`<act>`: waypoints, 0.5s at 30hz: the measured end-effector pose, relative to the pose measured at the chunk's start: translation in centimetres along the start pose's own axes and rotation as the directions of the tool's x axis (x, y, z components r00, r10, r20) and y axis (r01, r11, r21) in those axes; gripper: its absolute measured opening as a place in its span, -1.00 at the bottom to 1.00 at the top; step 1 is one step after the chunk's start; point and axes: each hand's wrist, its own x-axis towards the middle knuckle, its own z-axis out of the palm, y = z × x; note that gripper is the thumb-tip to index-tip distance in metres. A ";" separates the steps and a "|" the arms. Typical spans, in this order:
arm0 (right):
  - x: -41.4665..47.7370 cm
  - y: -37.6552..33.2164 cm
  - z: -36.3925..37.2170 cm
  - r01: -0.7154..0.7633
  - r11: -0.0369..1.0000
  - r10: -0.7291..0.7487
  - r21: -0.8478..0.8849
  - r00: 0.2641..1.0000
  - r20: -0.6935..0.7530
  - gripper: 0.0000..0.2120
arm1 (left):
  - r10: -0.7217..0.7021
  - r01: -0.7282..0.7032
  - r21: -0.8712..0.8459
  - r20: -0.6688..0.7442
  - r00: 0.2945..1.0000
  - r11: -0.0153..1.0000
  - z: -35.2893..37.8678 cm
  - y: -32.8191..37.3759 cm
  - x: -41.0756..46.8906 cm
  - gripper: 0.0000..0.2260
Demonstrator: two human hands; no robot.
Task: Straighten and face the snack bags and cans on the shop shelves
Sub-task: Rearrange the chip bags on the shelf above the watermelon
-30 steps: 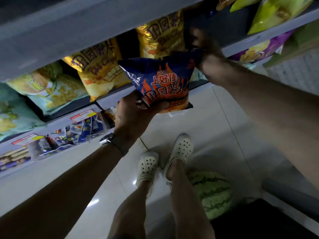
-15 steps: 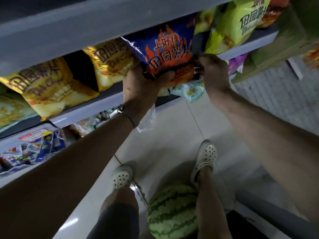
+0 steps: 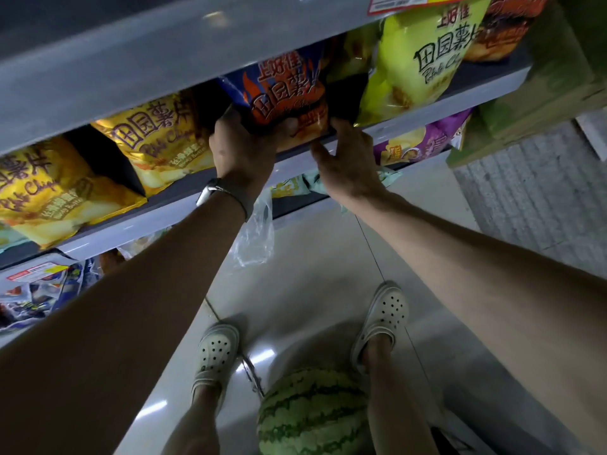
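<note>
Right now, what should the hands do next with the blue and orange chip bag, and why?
Probably let go of the blue and orange foil chip bag: it faces out between the yellow foil bag and lime-green foil bag, left hand gripping its bottom, right hand touching its corner.

Dim, soft blur, floor (image 3: 305,284) glare, wide-angle distortion.

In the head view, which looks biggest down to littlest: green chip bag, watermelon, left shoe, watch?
Biggest, tied: green chip bag and watermelon look about alike; the frame cuts the melon off.
Then: left shoe.
Smallest: watch.
</note>
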 end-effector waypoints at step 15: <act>0.7 0.2 -0.4 0.017 0.979 0.023 -0.204 0.981 0.194 -0.26 | -0.042 0.020 0.138 0.155 0.987 0.990 0.7 -2.6 -4.3 -0.21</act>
